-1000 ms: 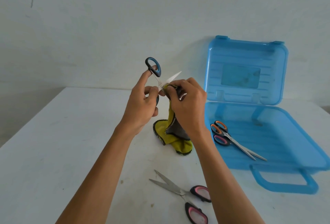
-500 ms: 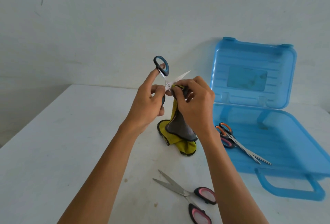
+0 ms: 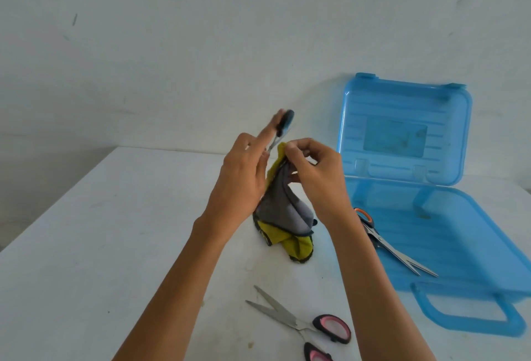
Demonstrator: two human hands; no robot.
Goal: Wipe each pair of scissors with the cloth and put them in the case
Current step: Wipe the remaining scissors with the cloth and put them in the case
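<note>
Above the middle of the table [image 3: 115,231], between my two hands, the blue-handled scissors [image 3: 284,123] are up in the air and blurred. By my reckoning this is the second of three pairs, midway through its wiping. Their long axis runs steeply: the dark finger loop is at the top, tipped a little away from me and to the right. The blades point down into the fold of the cloth [image 3: 280,205], where I cannot see them. My left hand [image 3: 244,176] holds the pair by the handle end, forefinger stretched up along the loop; the blur hides whether it passes through. My right hand [image 3: 313,171] pinches the top of the cloth between thumb and fingertips, closed round where the blades should be. The yellow-and-grey cloth hangs from that pinch, its lower end bunched on the table.

The orange-handled scissors [image 3: 385,242] already lie in the open blue case [image 3: 474,245], near its left edge, tips toward me and to the right, so that pair looks finished. The pink-handled scissors [image 3: 301,323] lie on the table close to me, blades apart and pointing away to the left. They are apart from the cloth and outside the case, and look not yet wiped. That leaves this pair to finish and stow, then the pink one. The lid [image 3: 402,130] stands open against the wall [image 3: 201,44].
</note>
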